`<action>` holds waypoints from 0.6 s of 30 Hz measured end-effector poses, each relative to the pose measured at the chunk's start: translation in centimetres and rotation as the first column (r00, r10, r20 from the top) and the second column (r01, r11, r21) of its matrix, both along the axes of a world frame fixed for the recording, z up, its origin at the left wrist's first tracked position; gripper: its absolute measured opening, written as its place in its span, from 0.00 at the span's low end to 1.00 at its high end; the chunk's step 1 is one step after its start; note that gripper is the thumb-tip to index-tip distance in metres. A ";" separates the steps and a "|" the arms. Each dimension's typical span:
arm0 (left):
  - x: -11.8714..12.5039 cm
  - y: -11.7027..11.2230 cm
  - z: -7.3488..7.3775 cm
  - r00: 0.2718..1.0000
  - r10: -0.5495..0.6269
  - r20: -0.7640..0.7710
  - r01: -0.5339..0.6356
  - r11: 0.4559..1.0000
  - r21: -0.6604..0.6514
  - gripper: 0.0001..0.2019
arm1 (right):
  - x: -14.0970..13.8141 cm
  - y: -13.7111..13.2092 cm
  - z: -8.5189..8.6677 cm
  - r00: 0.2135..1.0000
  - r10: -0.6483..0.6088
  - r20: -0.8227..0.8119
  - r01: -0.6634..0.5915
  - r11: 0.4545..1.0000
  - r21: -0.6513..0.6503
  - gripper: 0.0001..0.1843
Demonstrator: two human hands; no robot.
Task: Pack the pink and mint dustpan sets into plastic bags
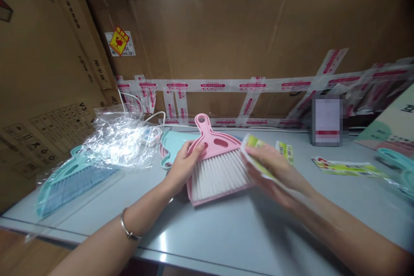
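Note:
A pink hand brush with white bristles (pixel 217 168) lies in a pink dustpan (pixel 207 198) at the middle of the grey table. My left hand (pixel 185 164) grips the set at its left edge, thumb on the brush's pink top. My right hand (pixel 274 168) is closed on a green and yellow printed card (pixel 255 155), held against the right side of the bristles. A turquoise dustpan (pixel 173 144) lies just behind the pink set.
A turquoise brush set in clear plastic (pixel 69 183) lies at the left, with a crumpled clear bag (pixel 121 140) behind it. More printed cards (pixel 347 167) lie at the right. Taped cardboard walls (pixel 226 30) close in the back and left. A white cable (pixel 152 117) runs along the back.

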State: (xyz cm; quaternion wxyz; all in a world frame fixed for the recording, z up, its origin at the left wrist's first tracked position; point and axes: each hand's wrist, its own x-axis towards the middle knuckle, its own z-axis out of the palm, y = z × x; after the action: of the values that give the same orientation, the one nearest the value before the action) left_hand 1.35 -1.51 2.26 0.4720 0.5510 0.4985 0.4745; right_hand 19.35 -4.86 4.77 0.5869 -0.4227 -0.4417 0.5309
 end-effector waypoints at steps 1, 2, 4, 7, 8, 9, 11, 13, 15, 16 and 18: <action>0.1 -0.1 0.0 0.999 0.008 0.044 -0.008 1.000 -0.013 0.19 | -0.7 0.1 -0.7 1.000 -0.024 0.006 0.024 1.000 0.017 0.17; 0.2 -0.1 0.0 0.996 0.009 0.091 -0.006 0.999 -0.032 0.19 | -1.2 0.2 -1.4 0.999 -0.048 0.018 0.048 0.998 0.039 0.19; 0.4 -0.3 -0.1 0.983 -0.010 0.186 0.023 0.998 -0.066 0.21 | -1.5 0.5 -2.2 0.992 -0.110 0.069 0.101 0.988 0.120 0.21; 0.5 -0.5 -0.2 0.953 -0.057 0.298 0.078 0.995 -0.059 0.23 | -1.2 0.9 -2.7 0.978 -0.144 0.149 0.109 0.969 0.220 0.20; 0.5 -0.5 -0.2 0.945 -0.070 0.319 0.089 0.995 -0.044 0.23 | -1.2 1.0 -2.8 0.975 -0.141 0.170 0.099 0.967 0.233 0.19; 0.5 -0.5 -0.2 0.939 -0.081 0.335 0.097 0.995 -0.031 0.23 | -1.1 1.0 -2.9 0.972 -0.137 0.189 0.089 0.966 0.243 0.19; 0.5 -0.5 -0.2 0.932 -0.099 0.349 0.114 0.993 -0.021 0.23 | -1.0 1.1 -2.9 0.966 -0.135 0.219 0.075 0.962 0.263 0.18; 0.4 -0.4 -0.2 0.935 -0.108 0.337 0.118 0.993 -0.007 0.24 | -0.9 1.3 -3.0 0.961 -0.140 0.237 0.071 0.958 0.278 0.18; 0.4 -0.4 -0.2 0.947 -0.102 0.306 0.103 0.995 0.014 0.25 | -0.7 1.5 -3.0 0.957 -0.156 0.245 0.082 0.954 0.289 0.17; 0.4 -0.5 -0.1 0.955 -0.090 0.284 0.088 0.996 0.022 0.26 | -0.5 1.6 -3.0 0.953 -0.164 0.256 0.085 0.952 0.294 0.18; 0.3 -0.5 0.0 0.972 -0.062 0.225 0.058 0.998 0.024 0.27 | -0.2 1.8 -3.1 0.938 -0.181 0.295 0.084 0.946 0.314 0.18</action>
State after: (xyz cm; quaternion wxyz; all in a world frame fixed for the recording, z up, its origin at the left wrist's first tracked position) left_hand 1.66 -2.04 2.23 0.5350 0.5123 0.4208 0.5236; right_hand 19.10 -3.01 1.70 0.5987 -0.4396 -0.5758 0.3418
